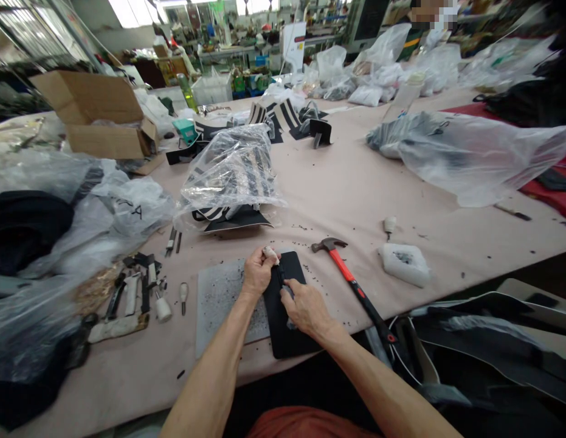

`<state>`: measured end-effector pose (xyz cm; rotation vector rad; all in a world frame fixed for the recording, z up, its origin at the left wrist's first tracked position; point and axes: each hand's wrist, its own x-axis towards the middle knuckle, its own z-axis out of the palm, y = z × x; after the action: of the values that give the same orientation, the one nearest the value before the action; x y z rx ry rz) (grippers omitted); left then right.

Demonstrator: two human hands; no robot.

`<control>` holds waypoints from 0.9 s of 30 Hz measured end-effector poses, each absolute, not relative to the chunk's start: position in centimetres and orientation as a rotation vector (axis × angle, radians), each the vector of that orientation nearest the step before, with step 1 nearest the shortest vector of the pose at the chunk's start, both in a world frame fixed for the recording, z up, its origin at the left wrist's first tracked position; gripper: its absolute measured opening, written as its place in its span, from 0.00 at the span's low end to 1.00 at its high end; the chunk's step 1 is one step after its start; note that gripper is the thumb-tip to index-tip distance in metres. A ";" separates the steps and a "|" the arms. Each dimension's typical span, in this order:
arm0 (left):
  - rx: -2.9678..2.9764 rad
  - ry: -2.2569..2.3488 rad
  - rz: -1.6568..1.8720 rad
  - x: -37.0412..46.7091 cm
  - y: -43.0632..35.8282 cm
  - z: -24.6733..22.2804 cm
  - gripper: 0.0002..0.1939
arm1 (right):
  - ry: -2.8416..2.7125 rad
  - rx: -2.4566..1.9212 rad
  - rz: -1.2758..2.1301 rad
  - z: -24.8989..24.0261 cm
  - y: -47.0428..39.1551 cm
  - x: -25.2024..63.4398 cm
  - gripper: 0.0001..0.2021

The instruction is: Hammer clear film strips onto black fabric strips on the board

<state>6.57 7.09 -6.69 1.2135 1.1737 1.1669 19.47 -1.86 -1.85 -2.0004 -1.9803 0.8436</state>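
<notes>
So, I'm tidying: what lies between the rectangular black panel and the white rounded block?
In the head view, a claw hammer with red-and-black handle, plus small dark bits nearer the panel.

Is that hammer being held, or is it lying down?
Lying down: the hammer rests on the pinkish tablecloth, with the left hand and right hand both apart from it.

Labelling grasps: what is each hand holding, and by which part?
Left hand: a white-handled tool, by its handle. Right hand: at a dark strip; can't tell whether it's gripped.
</notes>
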 end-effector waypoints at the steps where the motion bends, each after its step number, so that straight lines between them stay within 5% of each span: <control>1: 1.238 1.170 1.156 6.5 7.0 -6.7 0.15 | -1.968 -2.003 0.858 -1.8 -1.8 19.6 0.18; 24: 1.777 1.346 1.078 6.8 5.9 -6.5 0.05 | -1.852 -1.713 0.955 -2.0 -2.2 21.9 0.21; 27: 1.925 1.318 1.067 6.9 5.5 -6.6 0.06 | -1.786 -1.723 0.714 -2.6 -2.3 25.5 0.18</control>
<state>6.90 5.52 -6.60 1.9250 1.3178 1.0668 25.46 -2.33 -2.59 -1.7226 -1.7862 0.7138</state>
